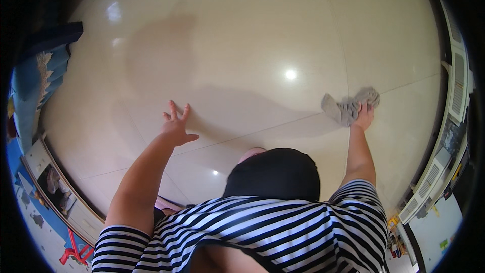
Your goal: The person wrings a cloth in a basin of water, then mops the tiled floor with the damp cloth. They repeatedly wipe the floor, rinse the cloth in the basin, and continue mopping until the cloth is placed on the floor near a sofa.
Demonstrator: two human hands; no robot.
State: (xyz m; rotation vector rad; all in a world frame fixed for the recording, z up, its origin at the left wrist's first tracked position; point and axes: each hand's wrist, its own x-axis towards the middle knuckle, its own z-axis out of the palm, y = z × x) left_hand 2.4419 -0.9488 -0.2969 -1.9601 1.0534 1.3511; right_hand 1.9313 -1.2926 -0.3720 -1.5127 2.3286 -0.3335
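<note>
My right hand (364,118) presses on a crumpled grey cloth (346,109) that lies on the glossy cream tile floor (242,38). The cloth spreads out to the left of my fingers, with a bunched part just beyond them. On the left, my left hand (176,126) has its fingers spread apart and holds nothing. It is over the floor tiles; whether the palm or fingertips touch them I cannot tell. A black-clad knee (274,174) is between my arms, with part of a pink shoe (253,153) showing beside it.
A low white cabinet with louvred panels (457,83) runs along the right. At the lower left is a cabinet with an open compartment (57,185), near a red plastic object (75,252). Blue fabric with lace trim (53,72) hangs at the left.
</note>
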